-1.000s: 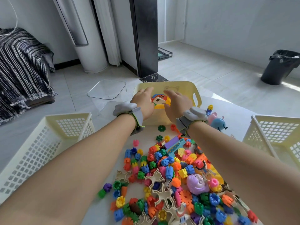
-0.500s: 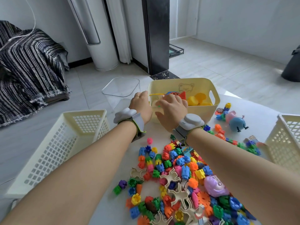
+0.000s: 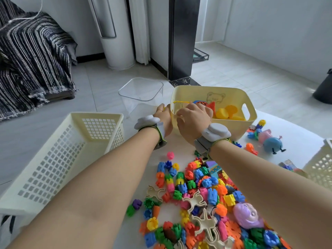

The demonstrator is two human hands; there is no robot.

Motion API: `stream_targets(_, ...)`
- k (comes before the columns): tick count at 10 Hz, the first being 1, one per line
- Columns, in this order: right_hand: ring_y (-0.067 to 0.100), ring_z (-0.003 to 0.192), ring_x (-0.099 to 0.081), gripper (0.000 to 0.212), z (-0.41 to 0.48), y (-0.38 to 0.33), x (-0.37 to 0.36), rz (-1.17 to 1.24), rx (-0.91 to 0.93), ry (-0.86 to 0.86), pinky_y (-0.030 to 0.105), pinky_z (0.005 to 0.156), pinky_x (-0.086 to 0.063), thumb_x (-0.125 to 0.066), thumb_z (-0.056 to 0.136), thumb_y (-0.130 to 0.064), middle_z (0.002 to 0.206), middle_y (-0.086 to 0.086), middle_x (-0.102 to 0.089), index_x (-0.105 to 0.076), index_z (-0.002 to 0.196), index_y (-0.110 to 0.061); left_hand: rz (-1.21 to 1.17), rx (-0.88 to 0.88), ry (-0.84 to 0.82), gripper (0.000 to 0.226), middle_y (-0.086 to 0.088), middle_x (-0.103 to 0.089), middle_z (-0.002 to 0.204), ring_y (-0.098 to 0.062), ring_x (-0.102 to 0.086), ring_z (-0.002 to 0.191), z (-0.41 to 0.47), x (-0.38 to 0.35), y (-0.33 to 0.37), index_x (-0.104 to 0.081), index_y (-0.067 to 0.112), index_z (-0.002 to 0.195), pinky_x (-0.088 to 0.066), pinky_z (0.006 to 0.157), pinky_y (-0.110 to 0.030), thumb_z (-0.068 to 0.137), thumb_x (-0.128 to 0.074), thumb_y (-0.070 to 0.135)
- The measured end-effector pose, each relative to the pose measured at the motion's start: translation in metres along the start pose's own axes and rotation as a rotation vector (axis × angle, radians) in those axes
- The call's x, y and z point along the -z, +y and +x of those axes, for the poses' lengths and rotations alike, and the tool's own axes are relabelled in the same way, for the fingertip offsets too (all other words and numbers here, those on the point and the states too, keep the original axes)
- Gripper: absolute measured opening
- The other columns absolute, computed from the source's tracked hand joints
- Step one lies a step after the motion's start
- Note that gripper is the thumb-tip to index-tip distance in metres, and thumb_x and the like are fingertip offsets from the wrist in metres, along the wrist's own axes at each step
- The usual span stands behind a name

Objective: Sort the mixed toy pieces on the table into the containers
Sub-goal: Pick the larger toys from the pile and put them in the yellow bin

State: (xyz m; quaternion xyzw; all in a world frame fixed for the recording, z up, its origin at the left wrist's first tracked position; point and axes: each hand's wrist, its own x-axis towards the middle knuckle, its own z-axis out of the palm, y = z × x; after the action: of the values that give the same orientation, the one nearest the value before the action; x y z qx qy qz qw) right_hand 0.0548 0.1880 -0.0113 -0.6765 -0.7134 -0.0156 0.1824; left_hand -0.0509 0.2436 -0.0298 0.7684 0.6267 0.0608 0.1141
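A yellow bin (image 3: 231, 128) stands at the far side of the table with orange, red and yellow toys inside. My left hand (image 3: 164, 117) holds the bin's left near corner from outside. Beside it, my right hand (image 3: 195, 116) has its fingers curled over the near rim; a thin yellow strand (image 3: 179, 101) shows just past them. A heap of mixed colourful toy pieces (image 3: 197, 191) lies under my forearms, with beige figures and a purple toy head (image 3: 248, 215) in it.
A white lattice basket (image 3: 59, 159) stands at the left, another (image 3: 321, 168) at the right edge. A clear bin (image 3: 142, 90) sits behind my left hand. A blue-and-pink pig figure (image 3: 272, 143) lies right of the yellow bin. A black trash can (image 3: 324, 90) stands on the floor.
A second ago both hands held a colourful toy over the yellow bin. The toy is now out of my hands, and both hands have dropped to the bin's near rim.
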Motion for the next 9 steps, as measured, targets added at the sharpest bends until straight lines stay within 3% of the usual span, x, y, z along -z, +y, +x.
stream_targets(1, 0.028, 0.111, -0.044, 0.026, 0.004, 0.004, -0.006, -0.002, -0.012, 0.004, 0.036, 0.098, -0.023, -0.045, 0.094, -0.028, 0.113, 0.002, -0.058, -0.067, 0.105, -0.024, 0.155, -0.032, -0.102, 0.061, -0.012, -0.013, 0.156, -0.03, -0.026, 0.14, 0.016, -0.005, -0.008, -0.025, 0.012, 0.146, -0.025, 0.114, -0.038, 0.091, -0.049, 0.019)
stream_targets(2, 0.03, 0.106, -0.047, 0.024, 0.005, 0.005, -0.011, 0.006, -0.008, 0.024, 0.038, 0.096, -0.028, -0.047, 0.093, -0.025, 0.106, 0.004, -0.06, -0.069, 0.098, -0.02, -0.209, -0.034, -0.041, 0.088, 0.008, -0.012, 0.158, -0.021, -0.023, 0.142, 0.049, -0.029, -0.021, -0.024, 0.037, 0.146, -0.02, 0.116, -0.039, 0.065, -0.05, 0.062)
stream_targets(3, 0.03, 0.1, -0.049, 0.023, 0.005, 0.005, -0.011, -0.027, 0.0, 0.046, 0.038, 0.093, -0.03, -0.047, 0.092, -0.025, 0.1, 0.004, -0.062, -0.07, 0.092, -0.02, -0.074, 0.011, -0.106, 0.065, 0.0, -0.016, 0.156, -0.026, -0.026, 0.141, 0.031, -0.013, -0.01, -0.024, 0.022, 0.148, -0.023, 0.116, -0.039, 0.09, -0.052, 0.03)
stream_targets(4, 0.031, 0.098, -0.05, 0.022, 0.004, 0.005, -0.01, -0.033, 0.008, 0.052, 0.039, 0.092, -0.031, -0.048, 0.091, -0.024, 0.096, 0.004, -0.062, -0.07, 0.088, -0.019, -0.123, 0.063, -0.039, 0.063, -0.012, -0.024, 0.153, -0.031, -0.03, 0.138, 0.032, -0.009, -0.007, -0.023, 0.011, 0.146, -0.027, 0.113, -0.04, 0.09, -0.052, 0.01)
stream_targets(5, 0.032, 0.096, -0.051, 0.02, 0.004, 0.007, -0.01, -0.013, 0.007, 0.064, 0.04, 0.092, -0.034, -0.05, 0.09, -0.023, 0.092, 0.004, -0.063, -0.069, 0.085, -0.021, -0.03, 0.06, -0.096, 0.052, 0.0, -0.036, 0.142, -0.028, -0.04, 0.129, 0.03, -0.01, -0.01, -0.03, 0.022, 0.14, -0.034, 0.107, -0.039, 0.092, -0.049, 0.021)
stream_targets(6, 0.032, 0.091, -0.052, 0.025, 0.001, 0.007, -0.011, -0.023, -0.002, 0.085, 0.039, 0.087, -0.035, -0.045, 0.09, -0.023, 0.086, 0.005, -0.064, -0.069, 0.083, -0.02, 0.043, 0.064, -0.093, 0.043, 0.009, -0.033, 0.125, -0.027, -0.048, 0.108, 0.03, -0.01, -0.014, -0.034, 0.025, 0.12, -0.044, 0.093, -0.042, 0.08, -0.037, 0.038)
stream_targets(7, 0.034, 0.079, -0.054, 0.033, -0.001, 0.004, -0.011, -0.003, -0.004, 0.134, 0.042, 0.082, -0.038, -0.036, 0.085, -0.024, 0.074, 0.007, -0.063, -0.065, 0.071, -0.018, 0.075, 0.045, -0.099, 0.053, -0.009, -0.03, 0.133, -0.036, -0.046, 0.115, 0.027, -0.013, -0.012, -0.036, 0.018, 0.133, -0.044, 0.093, -0.047, 0.083, -0.047, 0.033)
stream_targets(8, 0.033, 0.089, -0.053, 0.034, 0.0, 0.005, -0.009, -0.042, 0.016, 0.023, 0.044, 0.091, -0.037, -0.03, 0.087, -0.025, 0.085, 0.006, -0.063, -0.064, 0.079, -0.021, 0.03, 0.09, -0.086, 0.055, -0.014, -0.027, 0.145, -0.037, -0.044, 0.125, 0.023, -0.021, -0.014, -0.036, 0.011, 0.136, -0.041, 0.101, -0.05, 0.087, -0.056, 0.024)
stream_targets(9, 0.033, 0.102, -0.051, 0.027, -0.001, 0.01, -0.008, -0.049, -0.003, -0.033, 0.045, 0.099, -0.032, -0.039, 0.091, -0.023, 0.102, 0.004, -0.064, -0.065, 0.096, -0.025, -0.036, 0.082, -0.034, 0.047, -0.016, -0.032, 0.14, -0.035, -0.047, 0.12, 0.02, -0.025, -0.016, -0.04, 0.008, 0.13, -0.042, 0.098, -0.044, 0.089, -0.056, 0.024)
